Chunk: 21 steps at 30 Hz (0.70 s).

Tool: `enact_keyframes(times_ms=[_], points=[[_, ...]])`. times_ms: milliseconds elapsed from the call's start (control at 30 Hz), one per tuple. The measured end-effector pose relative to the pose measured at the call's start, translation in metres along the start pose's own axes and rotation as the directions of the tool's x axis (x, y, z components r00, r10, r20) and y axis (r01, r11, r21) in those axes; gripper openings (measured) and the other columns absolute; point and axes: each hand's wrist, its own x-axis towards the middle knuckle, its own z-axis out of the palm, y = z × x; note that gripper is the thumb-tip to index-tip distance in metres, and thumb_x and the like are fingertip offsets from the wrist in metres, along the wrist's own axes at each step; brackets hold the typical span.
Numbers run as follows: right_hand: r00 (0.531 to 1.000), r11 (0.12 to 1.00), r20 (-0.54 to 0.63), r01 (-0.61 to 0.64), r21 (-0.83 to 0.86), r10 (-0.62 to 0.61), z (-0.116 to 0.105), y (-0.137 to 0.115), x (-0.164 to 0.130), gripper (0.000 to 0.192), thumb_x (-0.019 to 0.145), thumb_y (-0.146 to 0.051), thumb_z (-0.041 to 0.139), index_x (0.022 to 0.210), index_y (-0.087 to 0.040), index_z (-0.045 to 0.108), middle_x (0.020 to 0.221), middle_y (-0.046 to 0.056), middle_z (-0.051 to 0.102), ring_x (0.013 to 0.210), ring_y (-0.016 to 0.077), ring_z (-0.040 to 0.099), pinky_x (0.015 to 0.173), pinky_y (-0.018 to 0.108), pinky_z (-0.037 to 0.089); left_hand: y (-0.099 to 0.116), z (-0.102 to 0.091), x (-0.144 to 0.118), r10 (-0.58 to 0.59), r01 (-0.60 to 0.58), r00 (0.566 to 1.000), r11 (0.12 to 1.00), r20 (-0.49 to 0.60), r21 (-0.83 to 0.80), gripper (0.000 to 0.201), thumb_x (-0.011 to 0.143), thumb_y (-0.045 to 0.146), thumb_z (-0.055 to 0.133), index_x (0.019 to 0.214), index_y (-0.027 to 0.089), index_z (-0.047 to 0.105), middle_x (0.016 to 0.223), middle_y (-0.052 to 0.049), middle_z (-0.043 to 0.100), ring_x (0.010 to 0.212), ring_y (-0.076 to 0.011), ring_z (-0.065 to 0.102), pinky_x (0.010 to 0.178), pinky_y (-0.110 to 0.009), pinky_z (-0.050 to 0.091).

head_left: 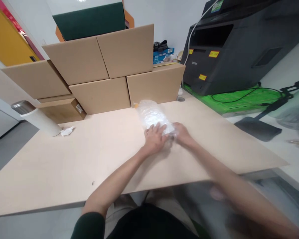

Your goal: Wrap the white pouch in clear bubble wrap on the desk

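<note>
A clear, crinkled plastic bag (151,113) with whitish contents lies on the light wooden table (109,146), an orange bit showing at its far left corner. Across the bag's near end rests my left hand (154,137), fingers spread and pressing on the plastic. My right hand (181,133) is closed on the bag's near right edge, slightly smeared by motion. What exactly is inside the bag I cannot make out.
Cardboard boxes (99,98) line the table's far side, a dark green box (89,21) on top. At left are a white tumbler (41,122) and a crumpled tissue (67,131). A black printer (214,59) stands on a green crate (244,99) at right.
</note>
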Motion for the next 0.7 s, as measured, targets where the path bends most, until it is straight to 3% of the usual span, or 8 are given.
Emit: enact_keyframes(times_ms=[100,167,267,367,500,600,700], points=[[0.983,0.994,-0.148,-0.106,0.001,0.105,-0.010,0.014,0.010,0.018,0.072,-0.029,0.055,0.078,-0.019,0.069,0.089,0.008,0.070,0.086,0.0242,0.062,0.084,0.038,0.048,0.004,0.016,0.006,-0.007,0.009,1.000,0.995,-0.023,0.104,0.053,0.098,0.048,0.040,0.148,0.030,0.045,0.162,-0.008,0.030,0.148,-0.0373,0.026,0.115,-0.060,0.023],[0.964,0.981,-0.182,-0.184,0.056,0.191,-0.012,0.013,0.019,0.021,0.078,-0.032,0.051,0.081,-0.020,0.068,0.089,0.007,0.070,0.087,0.0222,0.062,0.084,0.036,0.047,0.005,0.022,0.008,-0.010,0.016,0.999,0.989,-0.039,0.149,0.053,0.097,0.046,0.042,0.147,0.029,0.046,0.161,-0.008,0.032,0.147,-0.0367,0.027,0.116,-0.058,0.022],[0.954,0.935,-0.036,-0.284,0.210,0.298,-0.007,-0.003,0.035,0.023,0.081,-0.040,0.057,0.075,-0.019,0.066,0.078,0.004,0.067,0.078,0.0191,0.059,0.075,0.031,0.045,0.005,0.025,0.007,0.000,0.008,0.999,0.984,-0.047,0.177,0.053,0.098,0.044,0.043,0.147,0.026,0.046,0.160,-0.010,0.033,0.147,-0.0376,0.027,0.116,-0.057,0.022],[0.914,0.815,0.136,-0.402,0.417,0.381,0.003,-0.026,0.049,0.024,0.076,-0.040,0.070,0.069,-0.018,0.062,0.066,0.000,0.062,0.065,0.0157,0.054,0.063,0.028,0.043,0.005,0.022,0.005,0.016,-0.009,0.999,0.983,-0.034,0.185,0.052,0.098,0.043,0.043,0.147,0.025,0.047,0.160,-0.011,0.034,0.146,-0.0383,0.028,0.115,-0.058,0.023],[0.873,0.716,0.228,-0.485,0.502,0.432,0.014,-0.049,0.055,0.025,0.067,-0.028,0.080,0.063,-0.019,0.057,0.055,-0.001,0.057,0.054,0.0146,0.052,0.053,0.027,0.042,0.003,0.014,-0.003,0.032,-0.027,0.999,0.984,-0.023,0.174,0.051,0.098,0.045,0.043,0.145,0.028,0.048,0.159,-0.009,0.036,0.144,-0.0371,0.030,0.113,-0.057,0.025],[0.869,0.673,0.271,-0.493,0.552,0.414,0.013,-0.060,0.041,0.023,0.068,-0.026,0.080,0.065,-0.018,0.058,0.058,0.001,0.061,0.055,0.0157,0.056,0.053,0.028,0.046,-0.007,-0.002,-0.011,0.021,-0.009,0.995,0.992,-0.093,0.127,0.054,0.098,0.050,0.041,0.148,0.028,0.043,0.161,-0.008,0.033,0.145,-0.0368,0.028,0.114,-0.058,0.023],[0.865,0.589,0.423,-0.495,0.639,0.268,0.000,-0.071,0.014,0.027,0.064,-0.031,0.084,0.074,-0.016,0.065,0.067,0.003,0.068,0.059,0.0171,0.061,0.058,0.030,0.050,-0.028,-0.033,-0.021,-0.027,0.052,0.963,0.995,-0.268,0.085,0.062,0.095,0.052,0.048,0.151,0.028,0.039,0.164,-0.008,0.026,0.150,-0.0382,0.014,0.118,-0.062,0.007]])
